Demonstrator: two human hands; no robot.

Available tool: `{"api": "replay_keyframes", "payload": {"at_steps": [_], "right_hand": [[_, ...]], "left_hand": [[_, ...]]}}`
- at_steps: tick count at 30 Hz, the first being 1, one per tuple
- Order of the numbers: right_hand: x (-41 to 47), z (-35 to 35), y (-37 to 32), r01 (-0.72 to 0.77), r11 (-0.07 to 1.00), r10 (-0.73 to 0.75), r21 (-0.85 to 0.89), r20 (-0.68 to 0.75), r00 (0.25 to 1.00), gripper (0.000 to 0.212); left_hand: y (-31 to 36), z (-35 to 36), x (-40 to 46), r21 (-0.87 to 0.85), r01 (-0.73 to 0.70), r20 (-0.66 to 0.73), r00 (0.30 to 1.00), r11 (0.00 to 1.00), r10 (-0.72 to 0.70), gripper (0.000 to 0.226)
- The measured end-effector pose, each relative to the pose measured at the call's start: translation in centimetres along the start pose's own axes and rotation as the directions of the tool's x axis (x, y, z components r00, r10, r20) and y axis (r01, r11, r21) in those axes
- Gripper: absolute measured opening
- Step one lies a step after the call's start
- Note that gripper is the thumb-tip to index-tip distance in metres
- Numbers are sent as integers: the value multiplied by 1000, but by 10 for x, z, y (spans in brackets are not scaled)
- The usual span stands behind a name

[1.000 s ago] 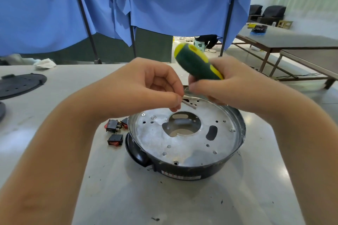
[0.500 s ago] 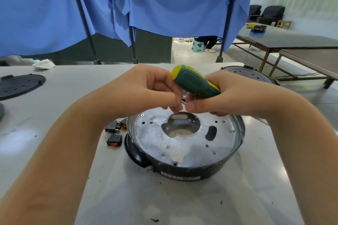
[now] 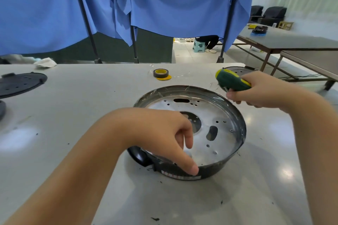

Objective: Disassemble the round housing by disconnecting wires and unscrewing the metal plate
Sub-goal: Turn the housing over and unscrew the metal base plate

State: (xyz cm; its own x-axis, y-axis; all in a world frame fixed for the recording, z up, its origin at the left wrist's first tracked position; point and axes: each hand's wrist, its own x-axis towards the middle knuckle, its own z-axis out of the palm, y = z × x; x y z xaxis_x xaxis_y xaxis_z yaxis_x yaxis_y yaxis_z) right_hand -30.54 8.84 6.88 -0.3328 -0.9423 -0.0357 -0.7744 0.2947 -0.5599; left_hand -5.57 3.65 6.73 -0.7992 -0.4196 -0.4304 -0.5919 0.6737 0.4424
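The head camera shows the two hands apart now; a moment ago they met over the pot. The left hand (image 3: 164, 133) has dropped to the near edge of the round pot (image 3: 236, 144) on the table (image 3: 91, 100). Its fingers curl loosely and the thumb touches the black rim; it grips nothing I can see. The right hand (image 3: 256, 91) has moved off to the right and grips the green and yellow screwdriver (image 3: 231, 80). The metal plate (image 3: 206, 137) lies inside the pot. The screwdriver tip is hidden. A roll of tape (image 3: 160, 73), covered before, now shows behind.
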Motion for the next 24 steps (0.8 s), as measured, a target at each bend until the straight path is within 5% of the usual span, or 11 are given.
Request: {"api": "replay_keyframes", "payload": {"at_steps": [17, 24], "right_hand": [[26, 28, 65, -353, 931, 362, -90, 110, 926, 14], [27, 29, 64, -354, 934, 358, -56, 116, 927, 15]], "left_hand": [[9, 17, 6, 191, 48, -34, 999, 981, -42, 22], [18, 28, 11, 312, 46, -74, 997, 949, -24, 15]]}}
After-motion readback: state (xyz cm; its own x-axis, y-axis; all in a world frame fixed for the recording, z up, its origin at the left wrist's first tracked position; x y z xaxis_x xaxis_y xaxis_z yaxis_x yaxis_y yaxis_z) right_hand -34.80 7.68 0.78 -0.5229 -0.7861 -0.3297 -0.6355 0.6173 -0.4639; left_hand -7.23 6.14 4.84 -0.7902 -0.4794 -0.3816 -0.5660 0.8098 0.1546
